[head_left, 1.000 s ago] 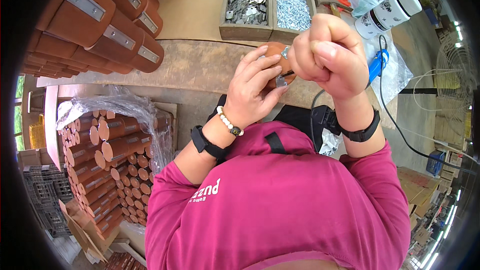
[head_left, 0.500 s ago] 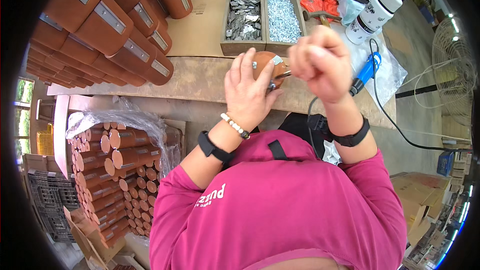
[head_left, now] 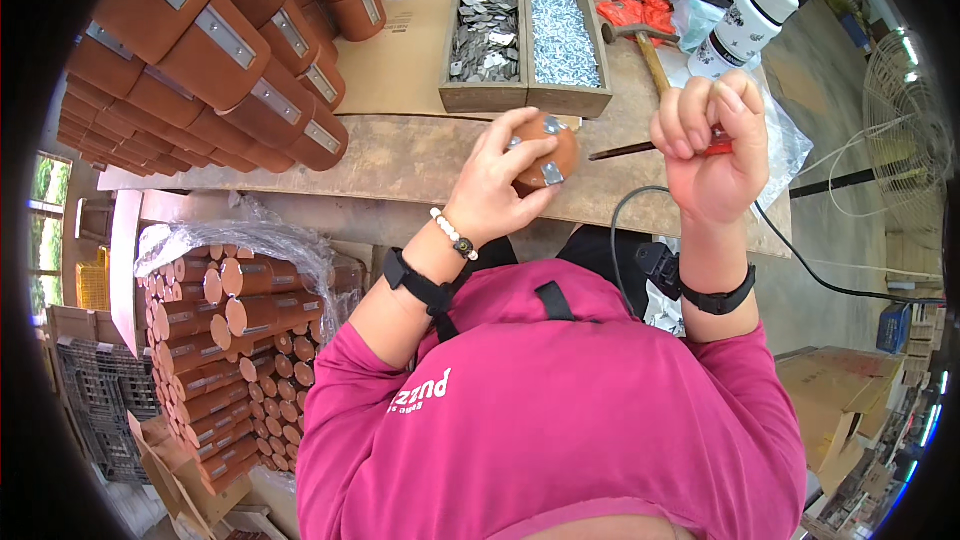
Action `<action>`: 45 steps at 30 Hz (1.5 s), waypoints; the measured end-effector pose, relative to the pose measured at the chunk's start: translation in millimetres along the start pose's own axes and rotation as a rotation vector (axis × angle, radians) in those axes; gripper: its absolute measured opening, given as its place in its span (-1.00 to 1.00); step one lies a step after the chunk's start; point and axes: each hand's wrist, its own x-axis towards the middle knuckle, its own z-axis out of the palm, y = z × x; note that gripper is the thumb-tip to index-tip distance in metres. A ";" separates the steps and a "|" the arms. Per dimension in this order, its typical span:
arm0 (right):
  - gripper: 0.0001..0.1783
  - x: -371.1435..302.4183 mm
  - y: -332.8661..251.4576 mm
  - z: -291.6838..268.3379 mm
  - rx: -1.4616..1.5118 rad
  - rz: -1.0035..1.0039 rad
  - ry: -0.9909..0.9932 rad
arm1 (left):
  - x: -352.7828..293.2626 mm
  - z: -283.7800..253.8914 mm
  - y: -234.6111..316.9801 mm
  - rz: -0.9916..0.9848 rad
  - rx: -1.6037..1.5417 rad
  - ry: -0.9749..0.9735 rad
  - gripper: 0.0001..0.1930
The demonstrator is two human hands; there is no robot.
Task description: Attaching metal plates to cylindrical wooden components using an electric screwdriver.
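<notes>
Brown cylinder [head_left: 567, 152], round end up, near edge of workbench [head_left: 420, 155]; screwdriver [head_left: 622, 151] withdrawn.
Tip, at the end face half a second ago, now stands clear, pointing left; tool work seems paused. Three metal tabs [head_left: 552, 174] show. Long axis probably upright, body hidden. Left hand [head_left: 492, 185]: fingers spread over cylinder. Right hand [head_left: 722, 175]: fingers curled around red handle [head_left: 718, 147].

Wooden bench [head_left: 410, 147] beneath a cardboard sheet [head_left: 422, 52], a hammer [head_left: 653, 64] and clear plastic [head_left: 790, 136].
</notes>
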 end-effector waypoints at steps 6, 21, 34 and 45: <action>-0.79 -1.8 23.6 -0.6 0.019 0.030 -0.029 | 2.1 2.1 1.4 0.010 -0.138 -0.101 -0.55; -0.82 0.2 36.0 1.8 0.025 0.056 -0.125 | -2.1 7.4 5.1 0.037 -0.081 0.029 -0.57; -0.77 7.5 34.1 2.4 -0.050 0.124 -0.242 | -2.9 7.4 5.1 0.027 -0.074 0.031 -0.57; -0.79 13.0 31.6 3.7 -0.001 0.239 -0.375 | -1.2 7.8 3.8 0.048 -0.082 0.027 -0.58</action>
